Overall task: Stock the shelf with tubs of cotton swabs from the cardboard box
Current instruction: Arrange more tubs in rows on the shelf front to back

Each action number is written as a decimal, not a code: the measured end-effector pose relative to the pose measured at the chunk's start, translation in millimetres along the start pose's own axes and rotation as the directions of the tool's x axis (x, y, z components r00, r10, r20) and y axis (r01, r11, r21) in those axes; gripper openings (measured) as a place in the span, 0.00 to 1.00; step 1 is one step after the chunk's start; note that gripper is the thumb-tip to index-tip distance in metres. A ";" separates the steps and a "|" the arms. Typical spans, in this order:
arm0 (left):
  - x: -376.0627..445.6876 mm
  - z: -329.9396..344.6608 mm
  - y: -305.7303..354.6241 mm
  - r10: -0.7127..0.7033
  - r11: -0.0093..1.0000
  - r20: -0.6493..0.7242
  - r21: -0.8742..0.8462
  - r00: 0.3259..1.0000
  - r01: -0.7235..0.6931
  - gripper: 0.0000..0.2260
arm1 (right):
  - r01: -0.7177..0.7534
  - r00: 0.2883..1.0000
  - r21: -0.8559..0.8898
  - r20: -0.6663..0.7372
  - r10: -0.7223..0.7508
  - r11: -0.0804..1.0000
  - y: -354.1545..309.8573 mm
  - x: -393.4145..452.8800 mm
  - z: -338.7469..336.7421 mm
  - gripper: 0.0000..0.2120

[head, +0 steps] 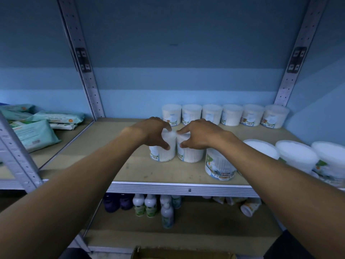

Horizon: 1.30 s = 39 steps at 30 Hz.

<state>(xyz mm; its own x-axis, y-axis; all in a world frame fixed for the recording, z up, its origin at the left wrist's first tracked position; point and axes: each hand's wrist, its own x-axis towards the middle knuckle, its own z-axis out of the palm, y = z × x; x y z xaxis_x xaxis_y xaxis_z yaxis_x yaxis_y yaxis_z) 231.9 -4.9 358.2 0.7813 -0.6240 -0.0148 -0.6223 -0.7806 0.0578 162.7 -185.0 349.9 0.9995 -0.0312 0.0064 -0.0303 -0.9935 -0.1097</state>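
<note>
- Cardboard box (183, 255) sits right below me, cut off by the bottom edge; I cannot see what is in it.
- My left grip (153, 133) curls over the lid of the left tub (162, 154), thumb on the near side, fingers over the far side.
- My right grip (200, 134) clamps the right tub (190, 154) the same way; my hands hide most of both lids.
- Both tubs stand upright on the shelf (130, 165), touching each other, white swab sticks showing through their clear walls.
- Just right of my right grip stands a front tub (220, 165) labelled "COTTON BUDS", my right forearm crossing over it.
- Beyond it, larger tubs (296, 156) run to the frame's right edge, the last one cut off.
- Behind my grips a back row of tubs (231, 114) lines the wall; my hands cover part of the nearest ones.
- Far left of my left grip lie wipe packs (37, 133), print too blurred to read.
- Bottles (149, 206) on the lower shelf are dim and partly hidden.
</note>
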 end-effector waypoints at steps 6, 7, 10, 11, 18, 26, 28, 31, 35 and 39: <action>-17.5 0.0 0.9 0.001 1.000 -0.004 0.021 1.000 -0.001 0.32 | 0.034 0.999 0.047 -0.028 -0.033 0.998 -6.9 -20.6 -4.8 0.27; -20.2 0.1 1.2 -0.001 1.000 -0.003 0.021 1.000 0.001 0.32 | 0.034 0.999 0.059 -0.027 -0.032 0.998 -7.6 -23.7 -5.3 0.27; -28.6 -0.4 2.4 -0.002 1.000 -0.001 0.014 1.000 0.002 0.32 | 0.033 0.999 0.078 -0.025 -0.031 0.996 -10.3 -31.6 -6.7 0.27; -31.7 -0.8 3.1 -0.001 1.000 0.002 0.011 1.000 0.001 0.32 | 0.033 0.999 0.078 -0.024 -0.031 0.996 -11.3 -34.1 -7.0 0.27; -50.7 -2.9 6.5 0.002 1.000 0.000 0.016 1.000 -0.002 0.32 | 0.041 0.999 0.094 -0.013 -0.040 0.995 -14.7 -46.0 -7.1 0.26; -61.1 -5.2 7.1 -0.002 0.999 0.040 0.042 0.999 0.001 0.36 | 0.087 0.996 0.098 -0.008 -0.087 0.991 -17.8 -58.0 -8.3 0.26; -61.8 -6.9 4.6 -0.012 0.999 0.070 0.036 0.997 0.009 0.39 | 0.090 0.996 0.090 0.015 -0.092 0.992 -17.7 -58.1 -10.2 0.26; -60.3 -13.2 1.2 -0.022 0.999 0.101 0.030 0.995 0.019 0.43 | 0.098 0.995 0.096 0.025 -0.101 0.991 -18.4 -58.7 -17.9 0.26; -58.3 -26.2 0.5 0.001 0.998 0.140 0.063 0.990 -0.010 0.44 | 0.055 0.998 0.093 0.002 -0.056 0.994 -19.4 -57.6 -25.7 0.31; -56.5 -38.8 -0.2 0.011 0.998 0.210 0.059 0.978 -0.024 0.44 | -0.011 1.000 -0.013 0.028 0.012 1.000 -25.2 -56.7 -34.0 0.36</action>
<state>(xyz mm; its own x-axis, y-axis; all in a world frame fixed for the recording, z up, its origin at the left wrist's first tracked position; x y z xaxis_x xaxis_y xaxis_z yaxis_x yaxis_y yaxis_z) 189.7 31.9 397.8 0.7469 -0.6263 -0.2233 -0.6426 -0.7662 -0.0005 106.4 -161.9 386.1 0.9990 -0.0396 -0.0223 -0.0416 -0.9945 -0.0966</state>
